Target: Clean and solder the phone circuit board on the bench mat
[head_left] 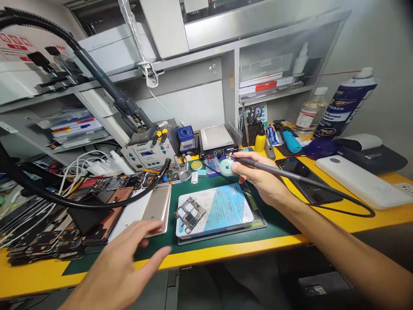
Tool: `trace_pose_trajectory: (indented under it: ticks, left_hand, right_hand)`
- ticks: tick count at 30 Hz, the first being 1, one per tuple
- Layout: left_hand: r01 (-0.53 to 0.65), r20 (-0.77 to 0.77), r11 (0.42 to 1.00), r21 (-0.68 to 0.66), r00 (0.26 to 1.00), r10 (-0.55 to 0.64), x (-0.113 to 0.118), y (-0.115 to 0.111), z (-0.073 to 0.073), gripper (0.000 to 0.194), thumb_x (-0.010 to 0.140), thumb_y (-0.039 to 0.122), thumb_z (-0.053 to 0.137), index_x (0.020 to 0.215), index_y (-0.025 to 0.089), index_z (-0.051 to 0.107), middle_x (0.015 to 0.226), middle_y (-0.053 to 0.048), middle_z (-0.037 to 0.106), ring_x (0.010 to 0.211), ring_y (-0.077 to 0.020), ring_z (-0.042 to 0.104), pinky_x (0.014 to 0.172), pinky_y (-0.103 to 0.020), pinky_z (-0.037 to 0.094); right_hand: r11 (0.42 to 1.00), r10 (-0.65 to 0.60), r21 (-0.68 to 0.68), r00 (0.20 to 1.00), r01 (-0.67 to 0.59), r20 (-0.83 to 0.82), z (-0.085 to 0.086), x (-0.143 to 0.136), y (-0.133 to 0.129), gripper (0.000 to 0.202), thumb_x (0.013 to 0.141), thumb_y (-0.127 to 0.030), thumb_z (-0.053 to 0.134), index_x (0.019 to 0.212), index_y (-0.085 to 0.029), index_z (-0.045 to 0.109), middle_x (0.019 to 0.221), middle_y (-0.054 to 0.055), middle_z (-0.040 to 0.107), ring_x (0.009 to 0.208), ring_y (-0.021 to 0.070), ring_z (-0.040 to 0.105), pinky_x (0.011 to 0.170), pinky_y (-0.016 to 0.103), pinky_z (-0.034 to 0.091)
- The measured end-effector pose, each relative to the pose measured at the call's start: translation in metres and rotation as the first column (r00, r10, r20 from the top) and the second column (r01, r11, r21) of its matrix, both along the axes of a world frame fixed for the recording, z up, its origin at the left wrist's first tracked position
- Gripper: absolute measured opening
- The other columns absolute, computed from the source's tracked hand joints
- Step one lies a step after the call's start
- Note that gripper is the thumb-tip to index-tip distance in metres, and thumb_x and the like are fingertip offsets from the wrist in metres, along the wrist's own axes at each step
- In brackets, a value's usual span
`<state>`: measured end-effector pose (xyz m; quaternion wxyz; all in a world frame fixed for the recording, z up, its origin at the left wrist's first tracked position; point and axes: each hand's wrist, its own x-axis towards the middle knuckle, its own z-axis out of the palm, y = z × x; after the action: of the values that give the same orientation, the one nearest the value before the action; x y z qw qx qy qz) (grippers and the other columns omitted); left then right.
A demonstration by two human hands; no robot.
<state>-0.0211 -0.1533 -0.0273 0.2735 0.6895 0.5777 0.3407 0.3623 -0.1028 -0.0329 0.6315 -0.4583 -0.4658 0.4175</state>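
Observation:
My right hand (258, 174) is closed around a thin black corded tool (274, 168), its front end by a small round green-and-white container (226, 167). My left hand (129, 258) is at the lower left with thumb and fingers apart, holding nothing, just in front of a gold phone back (158, 204). Between the hands, a small circuit board (190, 215) lies on the left end of a blue and white box (222, 206), which rests on a dark tray (261, 224) on the green mat.
Stacked phone parts (58, 224) fill the left. A control station (150, 153) and a flat-topped device (217, 138) stand behind. A black phone (308, 181), white power bank (364, 183) and spray can (345, 103) are at right. A black tube (97, 206) arcs across the left.

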Motion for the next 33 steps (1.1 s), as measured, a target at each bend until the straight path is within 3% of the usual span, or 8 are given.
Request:
trace_pose_trajectory:
  ticks: [2,6,12,16,18,25,33]
  left_hand:
    - [0.133,-0.139,0.99,0.047,0.982,-0.125,0.026,0.016,0.002,0.065,0.08,0.064,0.096,0.129,0.025,0.078,0.133,-0.01,0.078,0.127,-0.0324,0.071,0.121,-0.059,0.054]
    - [0.25,-0.321,0.967,0.041,0.92,-0.224,0.058,0.033,0.003,0.057,0.097,0.06,0.084,0.139,0.024,0.073,0.141,-0.011,0.074,0.131,-0.0319,0.07,0.118,-0.059,0.056]
    - [0.252,-0.405,0.967,-0.024,0.882,-0.24,0.064,0.043,0.005,0.045,0.105,0.054,0.077,0.137,0.023,0.073,0.135,-0.01,0.076,0.124,-0.0286,0.073,0.111,-0.055,0.062]
    - [0.25,-0.482,0.968,0.022,0.851,-0.209,0.065,0.048,0.007,0.041,0.106,0.051,0.076,0.133,0.021,0.072,0.128,-0.009,0.076,0.114,-0.0254,0.075,0.103,-0.05,0.065]
    - [0.274,-0.509,0.959,0.073,0.837,-0.2,0.068,0.05,0.01,0.046,0.106,0.052,0.076,0.14,0.021,0.069,0.134,-0.01,0.074,0.118,-0.0271,0.074,0.106,-0.052,0.064]
    - [0.515,-0.517,0.844,0.151,0.769,-0.376,0.095,0.058,0.021,0.052,0.107,0.052,0.074,0.148,0.022,0.065,0.145,-0.012,0.07,0.129,-0.0295,0.071,0.114,-0.057,0.06]
    - [0.649,-0.481,0.753,0.114,0.699,-0.529,0.112,0.074,0.013,0.05,0.108,0.05,0.074,0.148,0.022,0.066,0.144,-0.012,0.071,0.127,-0.0288,0.072,0.111,-0.055,0.062]
  right_hand:
    - [1.0,0.013,0.005,1.0,-0.013,0.01,-0.002,-0.001,0.001,0.024,0.108,-0.032,0.081,0.126,-0.017,0.074,0.111,0.004,0.077,0.085,0.0166,0.074,0.072,0.031,0.066]
    - [0.999,0.033,0.005,0.999,-0.033,0.021,-0.003,-0.001,0.002,0.027,0.109,-0.033,0.08,0.129,-0.017,0.074,0.115,0.005,0.077,0.09,0.0181,0.076,0.075,0.033,0.068]
    - [0.999,0.039,0.024,0.999,-0.04,0.022,-0.003,-0.002,0.004,0.027,0.108,-0.033,0.08,0.13,-0.017,0.074,0.115,0.005,0.077,0.089,0.018,0.076,0.075,0.033,0.068]
    - [0.999,0.033,0.028,0.999,-0.034,0.013,-0.002,-0.003,0.004,0.027,0.108,-0.032,0.081,0.129,-0.017,0.074,0.115,0.005,0.077,0.089,0.0181,0.076,0.075,0.033,0.068]
    - [0.999,0.026,0.027,1.0,-0.026,0.008,-0.001,-0.003,0.004,0.027,0.108,-0.032,0.081,0.129,-0.017,0.074,0.116,0.005,0.077,0.09,0.0183,0.076,0.075,0.033,0.068]
    - [0.999,0.03,0.016,1.0,-0.03,0.01,-0.002,-0.001,0.004,0.028,0.109,-0.033,0.08,0.13,-0.017,0.073,0.119,0.006,0.077,0.093,0.0192,0.076,0.078,0.035,0.068]
    - [0.998,0.061,0.004,0.998,-0.061,0.027,-0.002,-0.002,0.004,0.027,0.109,-0.034,0.079,0.13,-0.017,0.074,0.118,0.006,0.077,0.092,0.019,0.077,0.078,0.035,0.068]
